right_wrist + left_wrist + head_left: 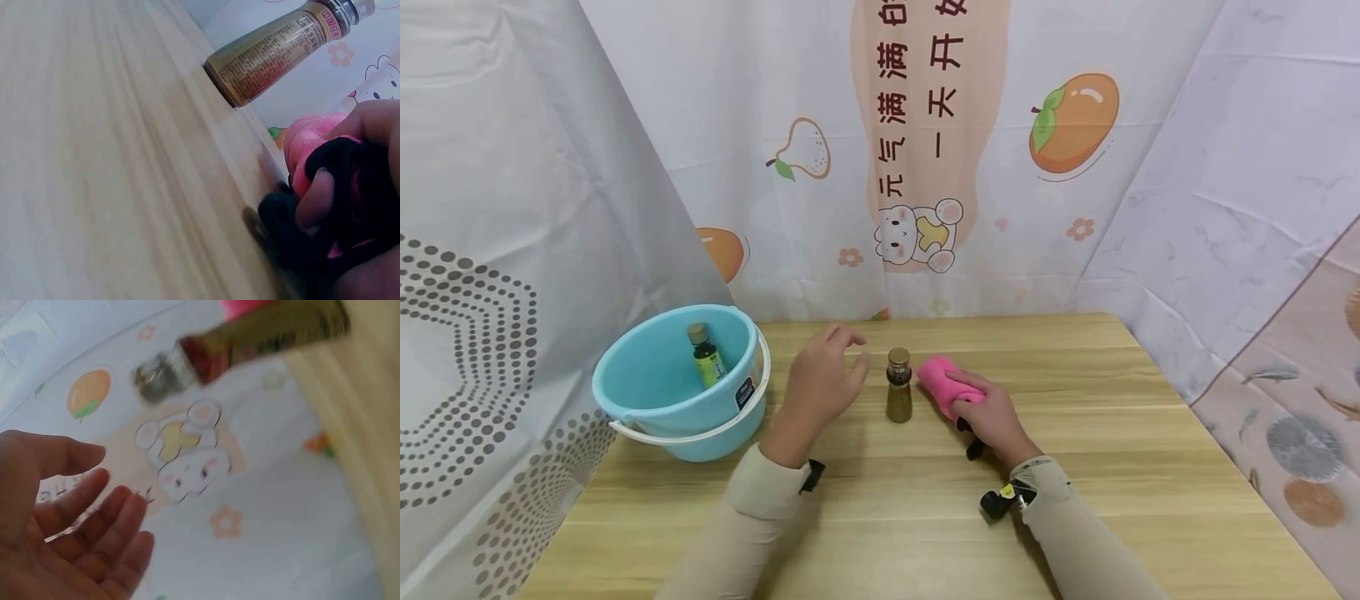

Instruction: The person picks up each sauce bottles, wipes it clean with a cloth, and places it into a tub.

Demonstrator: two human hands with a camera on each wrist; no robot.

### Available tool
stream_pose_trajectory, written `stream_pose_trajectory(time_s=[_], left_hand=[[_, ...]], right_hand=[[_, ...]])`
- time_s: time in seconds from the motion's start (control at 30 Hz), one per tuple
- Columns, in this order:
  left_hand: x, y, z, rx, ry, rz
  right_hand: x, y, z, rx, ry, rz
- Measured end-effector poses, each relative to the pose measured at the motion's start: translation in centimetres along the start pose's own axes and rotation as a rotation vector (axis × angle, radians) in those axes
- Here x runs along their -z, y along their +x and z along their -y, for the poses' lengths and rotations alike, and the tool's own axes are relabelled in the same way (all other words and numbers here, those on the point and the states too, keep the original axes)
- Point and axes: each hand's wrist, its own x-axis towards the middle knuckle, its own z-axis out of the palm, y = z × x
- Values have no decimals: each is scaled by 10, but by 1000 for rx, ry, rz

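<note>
A glass bottle with a gold cap and brownish label (898, 400) stands upright on the wooden table between the two hands. To its left, my left hand (823, 375) hovers with fingers loosely bent, holding nothing; the left wrist view shows the empty palm side of that hand (81, 531) apart from the bottle (269, 337). My right hand (996, 421) grips a soft pink and black plush toy (940, 382) just right of the bottle. In the right wrist view, fingers (315, 200) curl round the toy's black part, and its pink part (306, 140) faces the bottle (275, 56).
A light blue bucket (617, 379) with a white handle stands at the table's left edge. Inside it leans a small dark bottle (707, 358) with a yellow-green label. A printed curtain (820, 75) hangs behind the table (1097, 400).
</note>
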Motion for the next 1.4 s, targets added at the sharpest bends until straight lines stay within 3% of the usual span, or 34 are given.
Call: stream_pose_trajectory(time_s=[0.2,0.53,0.77,0.93,1.2,1.4], left_hand=[[46,11,10,37,125,122],[109,34,40,122,174,212],[144,59,70,257,206,421],[156,76,94,330,216,530],[157,90,128,270,261,539],[151,89,149,305,242,574]], right_hand=[[1,1,-3,10,2,4],[3,0,0,3,30,12],[3,0,-2,5,38,8],[1,1,-4,7,50,7],[0,0,-4,-3,38,3],[-2,0,-2,13,45,1]])
